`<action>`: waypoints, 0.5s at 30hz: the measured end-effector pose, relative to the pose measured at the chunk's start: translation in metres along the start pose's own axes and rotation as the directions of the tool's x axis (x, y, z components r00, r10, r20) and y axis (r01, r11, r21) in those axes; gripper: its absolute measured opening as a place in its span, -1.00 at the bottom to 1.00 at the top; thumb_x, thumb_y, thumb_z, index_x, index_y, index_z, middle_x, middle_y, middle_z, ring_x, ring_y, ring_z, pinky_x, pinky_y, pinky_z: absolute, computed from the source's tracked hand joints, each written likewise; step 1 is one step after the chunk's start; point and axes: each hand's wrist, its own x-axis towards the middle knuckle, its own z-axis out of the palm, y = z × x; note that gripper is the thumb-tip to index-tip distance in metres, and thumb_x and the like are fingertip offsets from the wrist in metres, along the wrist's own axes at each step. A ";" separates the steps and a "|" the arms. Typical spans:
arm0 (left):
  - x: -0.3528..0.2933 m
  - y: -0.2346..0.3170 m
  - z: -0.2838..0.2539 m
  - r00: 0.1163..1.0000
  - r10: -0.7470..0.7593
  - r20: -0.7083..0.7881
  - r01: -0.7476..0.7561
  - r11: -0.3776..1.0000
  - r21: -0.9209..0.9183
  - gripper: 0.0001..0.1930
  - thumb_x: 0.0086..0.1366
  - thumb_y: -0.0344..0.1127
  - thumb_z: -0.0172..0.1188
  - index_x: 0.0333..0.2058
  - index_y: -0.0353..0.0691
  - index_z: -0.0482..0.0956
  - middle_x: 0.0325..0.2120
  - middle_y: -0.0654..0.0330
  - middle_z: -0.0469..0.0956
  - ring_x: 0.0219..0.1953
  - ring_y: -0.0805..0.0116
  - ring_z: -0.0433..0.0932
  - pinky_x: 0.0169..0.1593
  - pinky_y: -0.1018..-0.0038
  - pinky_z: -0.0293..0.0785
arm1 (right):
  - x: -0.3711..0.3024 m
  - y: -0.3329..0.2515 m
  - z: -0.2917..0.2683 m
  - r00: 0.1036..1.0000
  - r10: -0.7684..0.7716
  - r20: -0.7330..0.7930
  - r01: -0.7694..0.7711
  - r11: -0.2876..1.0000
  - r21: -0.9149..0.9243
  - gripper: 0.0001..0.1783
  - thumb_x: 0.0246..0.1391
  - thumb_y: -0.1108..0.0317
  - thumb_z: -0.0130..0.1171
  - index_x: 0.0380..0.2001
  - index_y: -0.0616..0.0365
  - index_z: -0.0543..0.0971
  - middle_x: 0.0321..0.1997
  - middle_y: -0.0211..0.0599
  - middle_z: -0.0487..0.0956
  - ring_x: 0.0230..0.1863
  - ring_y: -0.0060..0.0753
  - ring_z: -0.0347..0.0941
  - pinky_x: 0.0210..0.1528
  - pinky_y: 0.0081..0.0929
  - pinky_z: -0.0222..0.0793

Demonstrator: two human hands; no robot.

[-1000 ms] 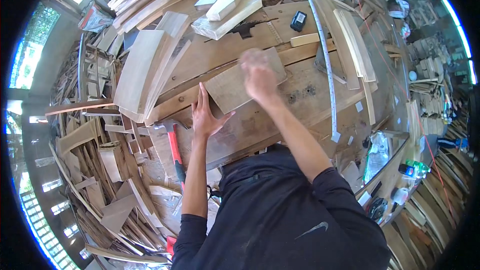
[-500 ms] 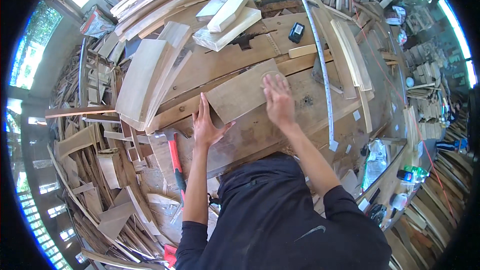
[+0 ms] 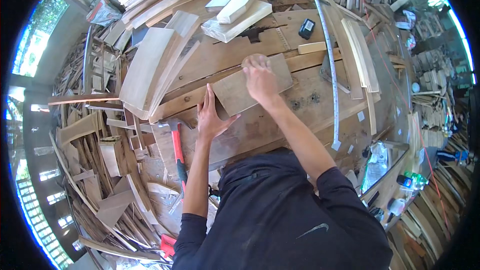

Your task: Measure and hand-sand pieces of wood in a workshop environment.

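A flat rectangular wooden board (image 3: 255,87) lies at a slant on the workbench in front of me. My left hand (image 3: 212,117) is open at the board's left end, its index finger by the far corner and its thumb by the near one, bracing it. Over the board's far edge, my right hand (image 3: 262,79) has its fingers bent down on a round tan disc (image 3: 247,61) that looks like sandpaper. The palm hides part of the disc and of the board's face.
Left of the board lean stacked planks (image 3: 150,67); a red-handled hammer (image 3: 178,150) lies nearer me. Farther back are pale wood blocks (image 3: 237,20) and a small black tape measure (image 3: 306,28). A long metal ruler (image 3: 330,65) and wood strips (image 3: 357,52) lie to the right.
My right hand has slid the disc leftward and away from me, from the board's right end to its far edge. The left hand stays at the left end. The whole view has shifted slightly.
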 end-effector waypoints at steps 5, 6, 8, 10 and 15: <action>-0.006 -0.013 0.001 1.000 0.009 -0.012 -0.009 0.999 0.032 0.55 -0.15 0.26 0.65 0.57 -0.35 -0.24 0.48 -0.18 0.20 0.47 -0.13 0.27 0.43 -0.07 0.22 | -0.017 -0.054 0.026 0.971 -0.236 0.027 0.231 0.964 0.135 -0.55 0.47 0.16 -0.03 0.23 0.14 0.61 0.32 -0.12 0.60 0.44 0.04 0.41 0.56 -0.04 0.15; -0.009 -0.017 0.002 0.999 0.033 -0.029 -0.032 0.999 0.040 0.55 -0.15 0.26 0.65 0.56 -0.36 -0.23 0.48 -0.18 0.20 0.48 -0.11 0.26 0.43 -0.07 0.22 | -0.018 -0.054 0.024 0.957 -0.285 0.048 0.267 0.936 0.230 -0.55 0.47 0.15 -0.03 0.23 0.13 0.61 0.33 -0.13 0.59 0.44 0.00 0.42 0.55 -0.06 0.16; -0.012 -0.018 0.000 1.000 0.007 -0.028 -0.006 0.999 0.048 0.55 -0.16 0.24 0.66 0.56 -0.38 -0.21 0.48 -0.17 0.19 0.49 -0.07 0.25 0.42 -0.07 0.23 | -0.012 -0.045 0.014 0.912 -0.396 0.106 0.354 0.890 0.288 -0.55 0.48 0.13 -0.02 0.23 0.13 0.61 0.31 -0.14 0.61 0.45 -0.06 0.40 0.54 -0.13 0.20; -0.020 -0.025 -0.005 0.998 -0.010 -0.054 0.012 0.999 0.040 0.55 -0.16 0.24 0.65 0.56 -0.36 -0.22 0.47 -0.16 0.22 0.47 -0.09 0.28 0.42 -0.06 0.23 | -0.001 -0.030 -0.014 0.914 -0.186 0.360 0.070 0.948 0.311 -0.57 0.48 0.15 -0.03 0.15 0.13 0.66 0.30 -0.14 0.61 0.46 0.00 0.37 0.54 -0.11 0.19; 0.001 -0.004 -0.005 1.000 0.013 -0.006 -0.013 0.999 -0.048 0.54 -0.16 0.23 0.66 0.57 -0.32 -0.22 0.47 -0.13 0.23 0.46 -0.07 0.31 0.43 -0.09 0.21 | 0.004 0.079 0.004 0.976 0.065 -0.210 -0.040 0.992 0.123 -0.59 0.49 0.17 -0.07 -0.04 0.15 0.73 0.14 -0.09 0.68 0.35 0.10 0.43 0.49 -0.06 0.21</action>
